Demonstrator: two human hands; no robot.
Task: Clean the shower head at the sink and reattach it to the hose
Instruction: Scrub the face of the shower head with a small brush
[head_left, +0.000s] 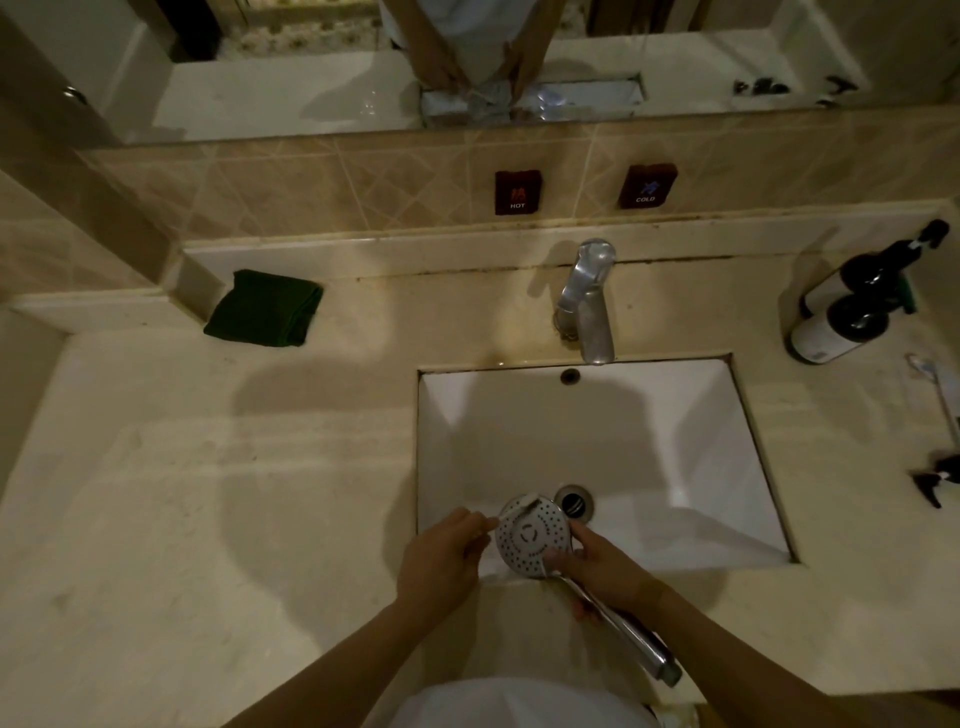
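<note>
A chrome shower head (535, 540) with a round white spray face is held face up over the front edge of the white sink (701, 467). My right hand (605, 571) grips it where the head meets the handle, and the handle runs back toward my body. My left hand (441, 556) pinches a small white brush (519, 506), probably a toothbrush, whose head lies on the far left of the spray face. No hose is in view.
The chrome faucet (587, 306) stands behind the basin, the drain (574, 501) just beyond the shower head. A folded dark green cloth (265, 314) lies at the back left. Two dark pump bottles (852, 306) stand at the back right, with a small item (935, 384) near the right edge.
</note>
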